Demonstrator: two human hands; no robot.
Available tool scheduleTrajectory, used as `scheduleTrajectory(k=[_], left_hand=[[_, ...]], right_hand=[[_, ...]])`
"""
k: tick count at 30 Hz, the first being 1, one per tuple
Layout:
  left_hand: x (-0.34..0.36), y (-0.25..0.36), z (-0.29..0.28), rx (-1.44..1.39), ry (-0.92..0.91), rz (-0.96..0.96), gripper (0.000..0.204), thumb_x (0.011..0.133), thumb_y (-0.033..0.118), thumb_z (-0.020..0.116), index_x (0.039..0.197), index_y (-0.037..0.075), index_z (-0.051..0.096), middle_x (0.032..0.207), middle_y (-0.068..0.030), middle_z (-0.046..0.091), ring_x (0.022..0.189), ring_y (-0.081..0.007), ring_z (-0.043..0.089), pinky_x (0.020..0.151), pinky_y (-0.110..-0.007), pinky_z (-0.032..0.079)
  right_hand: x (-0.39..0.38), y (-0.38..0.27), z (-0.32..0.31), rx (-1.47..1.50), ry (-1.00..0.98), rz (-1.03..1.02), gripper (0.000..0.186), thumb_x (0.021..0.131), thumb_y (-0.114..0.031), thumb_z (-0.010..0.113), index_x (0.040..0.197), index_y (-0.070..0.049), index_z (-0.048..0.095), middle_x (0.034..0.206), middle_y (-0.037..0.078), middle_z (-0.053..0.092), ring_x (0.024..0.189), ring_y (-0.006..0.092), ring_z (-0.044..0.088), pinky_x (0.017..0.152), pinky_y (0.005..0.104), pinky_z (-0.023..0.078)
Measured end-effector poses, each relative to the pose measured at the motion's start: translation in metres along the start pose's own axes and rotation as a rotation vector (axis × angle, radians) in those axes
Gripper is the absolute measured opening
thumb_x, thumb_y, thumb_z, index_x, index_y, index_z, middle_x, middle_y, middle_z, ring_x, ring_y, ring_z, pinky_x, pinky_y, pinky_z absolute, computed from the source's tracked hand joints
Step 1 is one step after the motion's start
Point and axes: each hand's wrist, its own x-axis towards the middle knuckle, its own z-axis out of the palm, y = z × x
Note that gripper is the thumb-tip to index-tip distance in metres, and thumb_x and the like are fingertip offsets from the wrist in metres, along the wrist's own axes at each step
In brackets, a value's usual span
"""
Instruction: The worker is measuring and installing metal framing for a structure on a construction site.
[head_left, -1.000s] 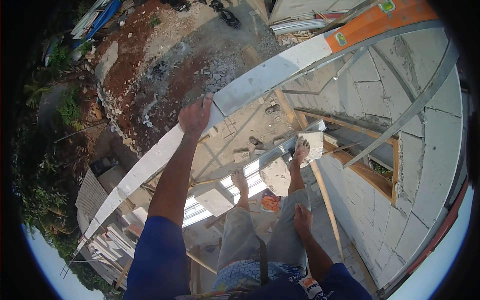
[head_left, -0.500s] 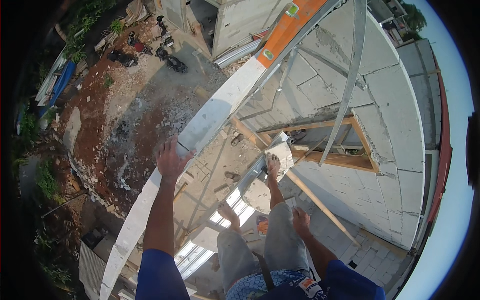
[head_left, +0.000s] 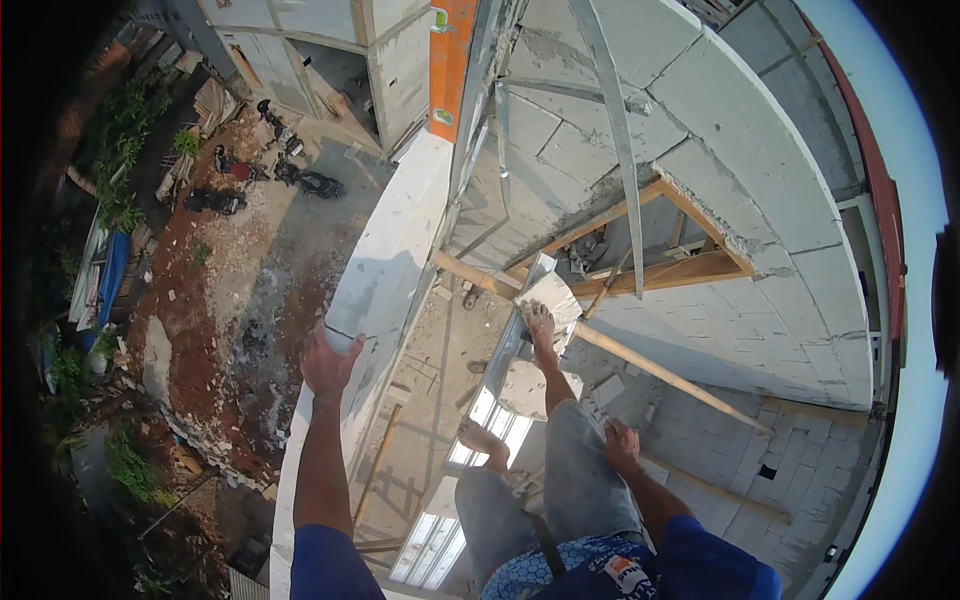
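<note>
My left hand (head_left: 328,362) lies on the outer edge of a white block wall (head_left: 385,255), beside a dark joint between blocks. Its fingers and thumb are apart. Close to my right knee is my right hand (head_left: 621,443), its fingers curled in; whether anything is inside them is hidden. An orange spirit level (head_left: 452,70) rests along the far end of the wall top. My bare right foot (head_left: 540,328) stands on a pale, rough block (head_left: 555,298). The bare left foot (head_left: 483,440) is near bright metal sheeting (head_left: 505,428).
At right stands a block wall (head_left: 740,110) with a triangular wooden frame (head_left: 690,275) in its opening. A metal strip (head_left: 615,130) hangs before it. A wooden pole (head_left: 670,375) slants below. Outside, far down, are parked motorbikes (head_left: 310,182) and rubble-strewn ground (head_left: 215,290).
My view has turned, so the wall and level now run more upright in the picture. My left hand still rests by the same joint. Both feet keep about the same places.
</note>
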Motion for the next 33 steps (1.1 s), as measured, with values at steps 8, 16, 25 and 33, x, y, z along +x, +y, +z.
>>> scheduleTrajectory(k=[8,16,25,33], left_hand=[[0.014,0.004,-0.015,-0.026,-0.037,0.027,0.077,0.069,0.051,0.076,0.121,0.001,0.049,0.097,-0.0243,0.064,0.089,-0.0424,0.063,0.076,-0.050,0.049],[0.006,0.003,0.002,0.050,-0.001,0.109,0.086,0.069,0.057,0.073,0.126,-0.002,0.046,0.111,-0.0223,0.059,0.104,-0.0398,0.057,0.086,-0.051,0.045],[0.009,0.011,0.009,-0.009,-0.001,0.068,0.080,0.070,0.052,0.077,0.123,-0.002,0.049,0.108,-0.0220,0.058,0.103,-0.0390,0.055,0.087,-0.050,0.043],[0.006,0.026,-0.002,-0.114,-0.053,-0.029,0.074,0.073,0.038,0.078,0.126,-0.005,0.048,0.113,-0.0229,0.056,0.108,-0.0370,0.054,0.091,-0.045,0.042]], right_hand=[[-0.022,0.035,-0.020,0.078,-0.153,0.324,0.028,0.094,-0.027,0.050,0.097,-0.004,0.064,0.084,0.023,0.065,0.080,0.0453,0.060,0.072,0.0528,0.045],[-0.015,0.051,0.006,0.097,-0.047,0.360,0.025,0.093,-0.022,0.052,0.100,-0.001,0.064,0.084,0.024,0.065,0.079,0.0447,0.061,0.072,0.0521,0.045],[0.054,0.077,0.098,0.126,-0.020,0.180,0.026,0.092,-0.025,0.057,0.100,-0.001,0.064,0.088,0.024,0.066,0.086,0.0409,0.063,0.072,0.0474,0.048],[0.120,0.094,0.171,0.024,-0.036,0.042,0.011,0.086,-0.016,0.065,0.093,-0.010,0.061,0.072,0.014,0.065,0.061,0.0332,0.063,0.055,0.0437,0.048]])
